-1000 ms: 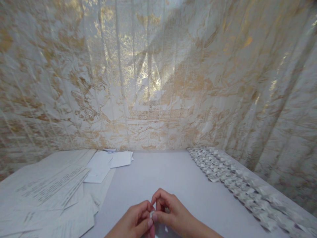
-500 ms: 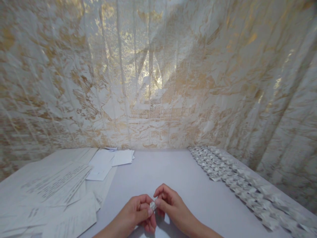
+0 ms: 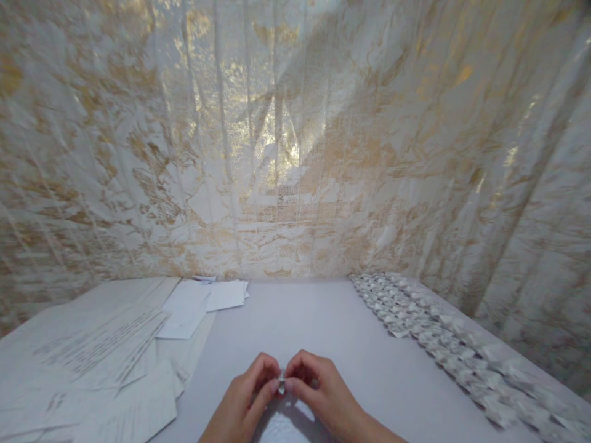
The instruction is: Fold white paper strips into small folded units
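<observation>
A small folded paper piece (image 3: 281, 383) is pinched between both hands at the bottom middle, just above the white table. My left hand (image 3: 252, 394) grips its left side with thumb and forefinger. From the other side, the thumb and forefinger of my right hand (image 3: 318, 387) press on it as well. The fingertips cover much of the piece, so its exact shape is hard to make out. Shadows of the hands fall on the tabletop below.
Printed sheets (image 3: 92, 357) lie overlapping on the left, with blank white paper slips (image 3: 184, 307) behind them. Rows of folded paper pieces (image 3: 443, 344) run along the table's (image 3: 295, 314) right side. A white and gold curtain (image 3: 286, 154) hangs behind.
My left hand has turned and its lower fingers have curled in, so both hands now pinch the paper piece from opposite sides. The view has shifted very slightly.
</observation>
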`<state>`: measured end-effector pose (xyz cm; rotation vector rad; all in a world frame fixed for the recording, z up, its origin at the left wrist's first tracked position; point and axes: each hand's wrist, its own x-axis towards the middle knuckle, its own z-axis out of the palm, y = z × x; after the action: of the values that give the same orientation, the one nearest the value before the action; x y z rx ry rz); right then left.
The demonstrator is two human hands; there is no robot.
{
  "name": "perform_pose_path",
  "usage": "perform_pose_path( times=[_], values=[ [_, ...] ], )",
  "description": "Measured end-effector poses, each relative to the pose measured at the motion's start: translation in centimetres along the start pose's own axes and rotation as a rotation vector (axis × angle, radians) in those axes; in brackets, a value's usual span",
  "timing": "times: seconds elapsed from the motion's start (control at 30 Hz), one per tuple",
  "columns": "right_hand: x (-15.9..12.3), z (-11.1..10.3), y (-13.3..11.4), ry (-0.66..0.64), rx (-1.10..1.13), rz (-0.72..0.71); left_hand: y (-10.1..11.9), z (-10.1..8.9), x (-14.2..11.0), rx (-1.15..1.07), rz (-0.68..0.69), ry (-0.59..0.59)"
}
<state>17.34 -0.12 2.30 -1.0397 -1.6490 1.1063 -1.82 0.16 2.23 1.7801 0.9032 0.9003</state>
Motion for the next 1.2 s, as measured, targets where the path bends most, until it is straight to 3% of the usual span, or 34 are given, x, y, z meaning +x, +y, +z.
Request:
perform_pose_path(
  times=[0.17,0.3,0.4,0.63,0.93,1.2],
  values=[
    [-0.5,-0.6,0.1,-0.066,-0.440,-0.213,0.8,0.0,-0.2,0.144,0.000,-0.041],
    [-0.7,-0.7,0.2,-0.095,-0.632,-0.265,0.8,0.1,-0.5,0.194,0.007,-0.013],
    [-0.6,-0.7,0.0,-0.061,-0.538,-0.230,0.8,0.3,-0.7,0.158,0.005,0.017],
    [-0.2,-0.5,-0.6,0.035,-0.013,-0.022,0.7,0.7,-0.8,0.065,-0.041,0.208],
    [-0.2,-0.4,-0.7,0.056,-0.191,-0.193,0.6,1.0,-0.9,0.129,0.024,0.156],
    [0.3,0.0,-0.1,0.154,0.190,0.051,1.3,0.8,-0.7,-0.005,-0.002,0.223]
  ],
)
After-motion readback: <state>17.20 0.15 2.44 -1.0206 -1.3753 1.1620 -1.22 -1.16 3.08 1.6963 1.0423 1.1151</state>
